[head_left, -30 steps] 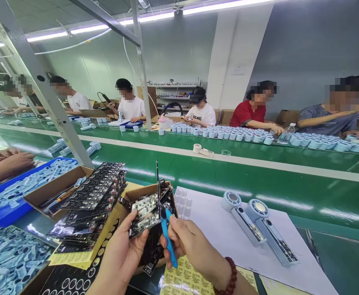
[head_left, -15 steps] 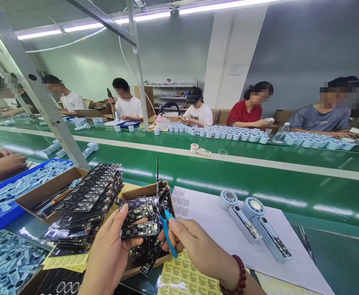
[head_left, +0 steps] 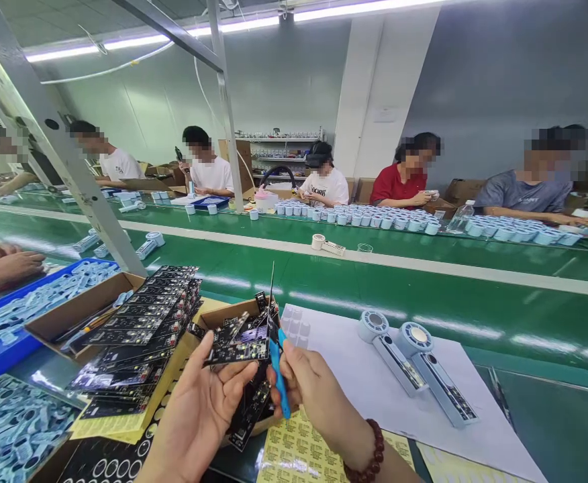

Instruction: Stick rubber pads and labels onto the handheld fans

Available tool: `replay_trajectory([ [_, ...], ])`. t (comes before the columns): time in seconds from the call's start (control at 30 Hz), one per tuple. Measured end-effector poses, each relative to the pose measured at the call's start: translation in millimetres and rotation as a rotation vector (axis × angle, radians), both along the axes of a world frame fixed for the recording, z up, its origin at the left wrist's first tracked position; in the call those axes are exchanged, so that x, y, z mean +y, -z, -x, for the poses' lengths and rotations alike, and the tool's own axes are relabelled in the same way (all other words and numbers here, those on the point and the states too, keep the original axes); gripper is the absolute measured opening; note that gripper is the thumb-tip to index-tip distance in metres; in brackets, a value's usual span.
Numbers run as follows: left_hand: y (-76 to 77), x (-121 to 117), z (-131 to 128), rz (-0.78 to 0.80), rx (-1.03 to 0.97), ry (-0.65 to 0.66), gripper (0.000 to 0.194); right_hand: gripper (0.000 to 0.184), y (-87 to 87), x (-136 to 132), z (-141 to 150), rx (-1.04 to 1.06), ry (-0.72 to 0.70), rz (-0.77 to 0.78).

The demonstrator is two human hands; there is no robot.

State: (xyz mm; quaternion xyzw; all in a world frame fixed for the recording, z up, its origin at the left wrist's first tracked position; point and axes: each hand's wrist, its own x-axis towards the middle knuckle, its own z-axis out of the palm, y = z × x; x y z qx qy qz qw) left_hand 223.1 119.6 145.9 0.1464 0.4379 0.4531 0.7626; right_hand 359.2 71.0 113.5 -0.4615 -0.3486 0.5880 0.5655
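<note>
Stretching across the room: glossy green worktop (head_left: 415, 288) under white tube lights (head_left: 364, 8) | left hand (head_left: 193, 409) lies palm-up, thumb and fingers pinching black rectangular circuit board (head_left: 236, 351) above open brown cardboard box (head_left: 228, 311) | right hand (head_left: 317, 392) curls around blue-handled cutters (head_left: 280, 386) at the board's right end

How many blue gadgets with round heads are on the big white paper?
2. On the white paper, one blue gadget lies nearer the right hand; the other blue gadget lies just right of it. None looks hidden.
</note>
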Motion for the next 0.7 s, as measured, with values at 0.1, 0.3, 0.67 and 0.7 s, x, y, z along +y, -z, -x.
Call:
replay_trajectory([
  [0.1, 2.1, 1, 0, -0.065, 0.122, -0.035, 0.021, 0.074, -2.2, -2, -10, -0.133, -0.020, 0.028],
  [0.3, 4.3, -1, -2, -0.223, 0.221, -0.143, 0.019, 0.068, -12.6, -27, -18, -0.405, -0.180, -0.042],
  [0.67, -1.1, -8, -6, -0.043, 0.025, -0.157, 0.023, 0.064, 2.7, -35, -3, -0.118, -0.110, -0.032],
  [0.7, 0.7, -7, -7, 0.033, -0.013, -0.138, 0.024, 0.065, 4.9, -33, -2, 0.001, -0.118, -0.043],
])
